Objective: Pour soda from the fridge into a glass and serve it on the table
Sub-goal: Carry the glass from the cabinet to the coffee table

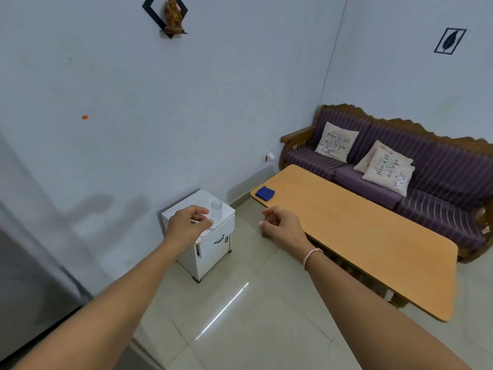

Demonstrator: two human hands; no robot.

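An empty clear glass (216, 208) stands upright on a small white cabinet (225, 228) by the wall. My left hand (188, 227) hovers in front of the cabinet, left of the glass, fingers loosely curled and holding nothing. My right hand (282, 222) floats near the left end of the long wooden table (360, 236), fingers half curled, empty, with a bangle on the wrist. The grey fridge (29, 276) fills the left edge, its door closed. No soda bottle is in view.
A folded blue cloth (265, 193) lies on the table's far left corner. A purple striped sofa (426, 166) with cushions runs behind the table. Tiled floor (240, 316) spreads between the fridge, cabinet and table.
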